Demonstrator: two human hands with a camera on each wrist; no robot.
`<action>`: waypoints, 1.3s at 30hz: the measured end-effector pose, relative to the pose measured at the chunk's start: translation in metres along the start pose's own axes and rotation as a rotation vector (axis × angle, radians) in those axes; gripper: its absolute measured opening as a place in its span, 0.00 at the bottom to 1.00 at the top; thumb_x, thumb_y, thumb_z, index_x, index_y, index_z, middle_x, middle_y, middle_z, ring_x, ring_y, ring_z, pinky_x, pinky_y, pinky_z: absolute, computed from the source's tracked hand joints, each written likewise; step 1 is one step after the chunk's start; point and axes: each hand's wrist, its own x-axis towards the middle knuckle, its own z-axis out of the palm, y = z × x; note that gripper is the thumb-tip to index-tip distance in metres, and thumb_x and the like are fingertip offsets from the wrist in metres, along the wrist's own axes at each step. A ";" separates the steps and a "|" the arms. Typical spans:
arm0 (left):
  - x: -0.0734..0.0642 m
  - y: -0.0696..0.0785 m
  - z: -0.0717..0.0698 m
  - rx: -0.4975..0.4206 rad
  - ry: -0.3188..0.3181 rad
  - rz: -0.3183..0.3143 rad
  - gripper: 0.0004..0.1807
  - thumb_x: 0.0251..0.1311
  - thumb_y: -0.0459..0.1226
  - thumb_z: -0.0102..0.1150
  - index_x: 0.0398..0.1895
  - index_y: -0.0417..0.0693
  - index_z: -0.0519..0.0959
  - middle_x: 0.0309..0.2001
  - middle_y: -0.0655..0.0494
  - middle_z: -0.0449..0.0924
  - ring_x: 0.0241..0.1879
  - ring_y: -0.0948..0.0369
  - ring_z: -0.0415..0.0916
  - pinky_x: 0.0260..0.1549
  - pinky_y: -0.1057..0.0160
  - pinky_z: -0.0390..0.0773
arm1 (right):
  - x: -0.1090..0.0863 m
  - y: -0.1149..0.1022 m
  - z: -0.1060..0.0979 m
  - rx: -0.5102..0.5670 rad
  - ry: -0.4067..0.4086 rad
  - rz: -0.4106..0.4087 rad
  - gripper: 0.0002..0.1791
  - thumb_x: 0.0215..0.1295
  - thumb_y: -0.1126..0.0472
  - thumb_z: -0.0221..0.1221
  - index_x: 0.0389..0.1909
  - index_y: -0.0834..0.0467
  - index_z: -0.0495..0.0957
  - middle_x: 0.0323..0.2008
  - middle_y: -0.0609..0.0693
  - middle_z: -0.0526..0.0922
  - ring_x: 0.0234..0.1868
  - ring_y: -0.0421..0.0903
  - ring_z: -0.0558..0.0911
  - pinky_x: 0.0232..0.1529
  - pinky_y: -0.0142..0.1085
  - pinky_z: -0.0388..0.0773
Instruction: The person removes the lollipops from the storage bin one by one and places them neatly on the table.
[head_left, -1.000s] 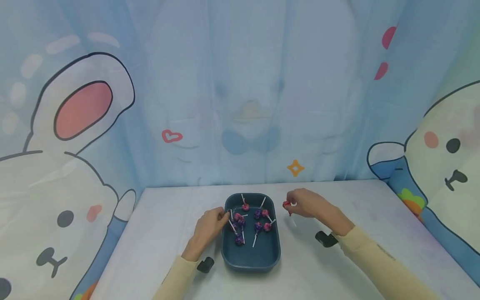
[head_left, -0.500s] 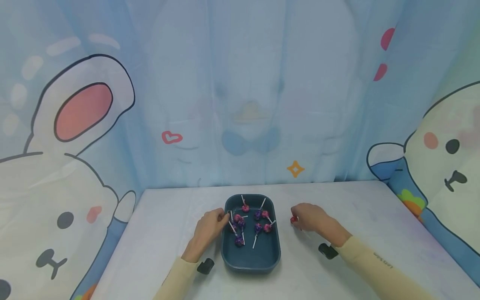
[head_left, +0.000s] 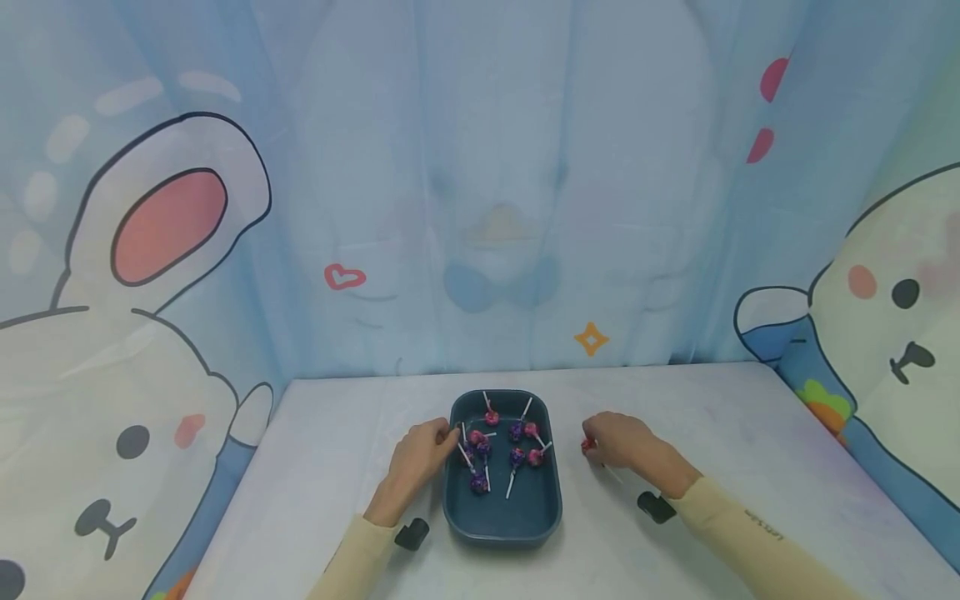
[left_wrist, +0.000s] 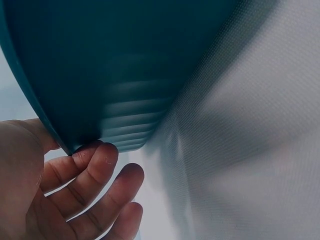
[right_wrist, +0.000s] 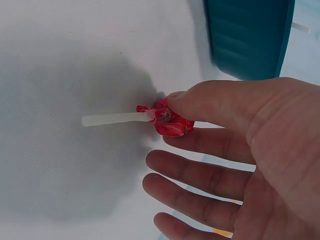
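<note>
A dark teal rectangular tray (head_left: 504, 523) stands on the white table, with several wrapped lollipops in red, pink and purple lying in its far and middle parts. At the tray's left side my left hand (head_left: 417, 457) pinches the rim between thumb and fingers; the left wrist view shows the fingertips against the outer wall (left_wrist: 125, 100). To the right of the tray, my right hand (head_left: 626, 443) holds a red-wrapped lollipop (right_wrist: 172, 122) by its head between thumb and index finger. Its white stick (right_wrist: 115, 118) sticks out free, and the other fingers are extended.
The white table (head_left: 360, 417) reaches back to a light blue curtain (head_left: 495, 167) with cartoon prints. A purple lollipop (head_left: 479, 482) lies nearest the tray's front left, and some sticks lean over the rim.
My right hand has moved a little right and nearer to me with the red lollipop, whose stick now points toward the lower right. The left hand and the tray stay put.
</note>
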 end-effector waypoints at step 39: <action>0.000 0.000 0.000 -0.047 -0.016 -0.008 0.14 0.62 0.49 0.49 0.22 0.54 0.71 0.17 0.61 0.69 0.18 0.65 0.65 0.16 0.67 0.64 | -0.001 -0.012 -0.045 0.028 0.135 0.001 0.43 0.50 0.46 0.65 0.62 0.63 0.61 0.59 0.65 0.67 0.58 0.63 0.68 0.55 0.58 0.64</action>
